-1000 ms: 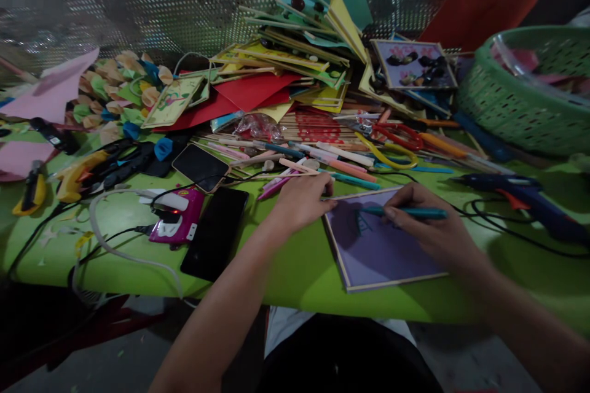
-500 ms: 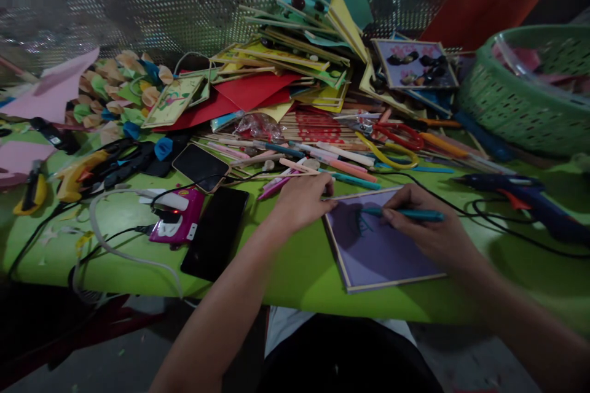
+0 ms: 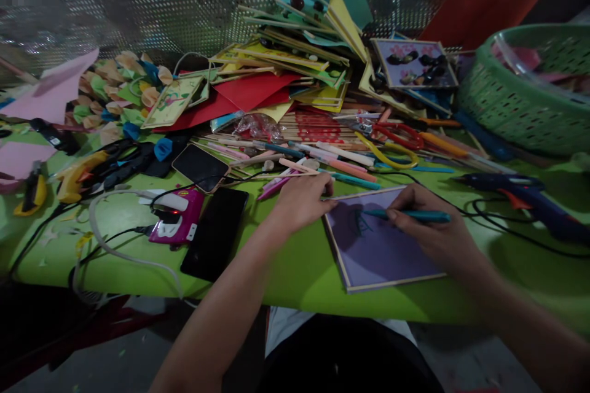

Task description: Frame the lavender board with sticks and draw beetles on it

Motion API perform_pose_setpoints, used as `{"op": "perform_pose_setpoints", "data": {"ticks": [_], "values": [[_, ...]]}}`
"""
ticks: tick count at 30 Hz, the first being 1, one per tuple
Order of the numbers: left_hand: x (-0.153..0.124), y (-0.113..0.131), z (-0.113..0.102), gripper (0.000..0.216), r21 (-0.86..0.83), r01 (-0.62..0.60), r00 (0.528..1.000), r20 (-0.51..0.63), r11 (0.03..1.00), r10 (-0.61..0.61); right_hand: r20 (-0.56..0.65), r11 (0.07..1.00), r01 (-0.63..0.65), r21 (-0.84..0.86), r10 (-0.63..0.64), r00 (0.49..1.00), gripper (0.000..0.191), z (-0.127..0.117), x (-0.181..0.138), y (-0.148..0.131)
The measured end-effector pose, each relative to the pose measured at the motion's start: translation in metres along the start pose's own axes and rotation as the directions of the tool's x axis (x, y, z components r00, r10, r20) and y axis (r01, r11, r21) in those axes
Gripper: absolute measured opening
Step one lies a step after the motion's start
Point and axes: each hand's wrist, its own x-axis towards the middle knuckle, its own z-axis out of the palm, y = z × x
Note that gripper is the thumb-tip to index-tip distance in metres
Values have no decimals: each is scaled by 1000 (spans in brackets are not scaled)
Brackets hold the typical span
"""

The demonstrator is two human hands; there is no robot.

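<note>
A square purple card point(image 3: 391, 252) with thin wooden strips along its edges lies flat on the green table. My right hand point(image 3: 426, 221) is closed in a writing grip around a teal marker point(image 3: 428, 216). Its tip points left, at dark teal lines drawn on the card's upper left part; whether it touches cannot be told. Curled at the card's upper left corner, my left hand point(image 3: 304, 199) has its thumb side on the edge; some fingertips are hidden. Just beyond it lie several coloured markers point(image 3: 348, 166).
Left of the card are a black phone point(image 3: 216, 233), another phone point(image 3: 201, 167) and a purple power adapter point(image 3: 177, 221) with cables. A glue gun point(image 3: 530, 196) and its cord lie right. Behind are scissors point(image 3: 389, 150), stacked framed cards point(image 3: 295, 64) and a green basket point(image 3: 516, 98).
My right hand and the teal marker have shifted slightly to the right across the card. My left hand and the card have stayed in place.
</note>
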Motion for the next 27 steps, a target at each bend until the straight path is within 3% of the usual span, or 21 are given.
{"op": "perform_pose_setpoints", "data": {"ticks": [27], "values": [[1, -3, 1, 17, -3, -18, 1000, -7, 1000, 18, 82, 985, -100, 143, 89, 993, 23, -5, -3, 0]]}}
